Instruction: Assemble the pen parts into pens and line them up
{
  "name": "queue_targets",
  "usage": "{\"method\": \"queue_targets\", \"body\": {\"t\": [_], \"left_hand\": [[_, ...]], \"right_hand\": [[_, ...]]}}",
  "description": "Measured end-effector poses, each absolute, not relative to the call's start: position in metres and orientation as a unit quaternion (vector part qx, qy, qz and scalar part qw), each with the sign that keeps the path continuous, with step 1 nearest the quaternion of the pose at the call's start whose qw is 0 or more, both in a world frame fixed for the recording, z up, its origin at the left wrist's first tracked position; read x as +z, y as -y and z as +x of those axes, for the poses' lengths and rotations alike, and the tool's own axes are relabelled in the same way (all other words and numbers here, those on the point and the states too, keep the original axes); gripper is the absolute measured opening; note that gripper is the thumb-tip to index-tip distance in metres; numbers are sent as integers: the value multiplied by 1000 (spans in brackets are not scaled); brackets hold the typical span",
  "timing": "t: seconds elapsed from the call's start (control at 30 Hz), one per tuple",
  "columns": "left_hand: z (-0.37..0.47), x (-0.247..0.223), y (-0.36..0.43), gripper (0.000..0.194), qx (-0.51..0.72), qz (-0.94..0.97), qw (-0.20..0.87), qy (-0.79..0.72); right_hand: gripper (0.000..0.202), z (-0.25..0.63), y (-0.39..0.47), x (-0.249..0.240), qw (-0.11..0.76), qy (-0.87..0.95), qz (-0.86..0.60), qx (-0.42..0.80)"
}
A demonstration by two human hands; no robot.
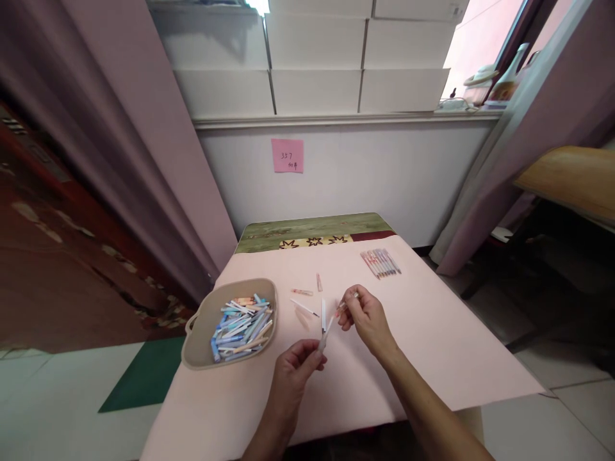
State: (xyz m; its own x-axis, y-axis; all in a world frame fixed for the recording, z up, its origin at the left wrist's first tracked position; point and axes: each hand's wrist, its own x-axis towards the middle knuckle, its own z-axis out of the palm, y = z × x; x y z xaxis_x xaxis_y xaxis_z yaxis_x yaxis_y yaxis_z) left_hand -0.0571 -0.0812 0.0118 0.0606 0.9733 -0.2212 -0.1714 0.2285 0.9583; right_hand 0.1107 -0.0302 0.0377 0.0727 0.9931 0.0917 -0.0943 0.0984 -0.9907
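Observation:
My left hand (298,366) is closed in a pinch on a slim white pen refill (329,328), which points up and away. My right hand (368,315) is closed on a small clear pen barrel with pinkish print (340,310), partly hidden by the fingers. Between and beyond the hands, more white refills (304,308) with dark tips lie on the pink cloth (432,358). Two short printed pen pieces (302,292) rest a little farther off. To the left stands a beige basket (196,352) of loose pen parts (243,326).
A row of several assembled pens (380,263) lies at the right back of the table. Behind the table is a wall with a pink note (287,155). Curtains (192,128) hang at both sides, and a wooden piece of furniture (571,179) stands at right.

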Motion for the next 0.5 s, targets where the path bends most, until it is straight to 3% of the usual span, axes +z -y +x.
{"method": "queue_targets", "body": {"t": [0.17,0.37,0.5], "left_hand": [[-56,10,81,19,454,428,604,-495],[-55,15,84,21,425,415,666,-451],[-49,24,90,21,417,386,713,-409]], "right_hand": [[26,116,32,42,530,521,-478,467],[31,116,29,43,527,445,-416,592],[31,112,30,39,544,415,-402,608]]}}
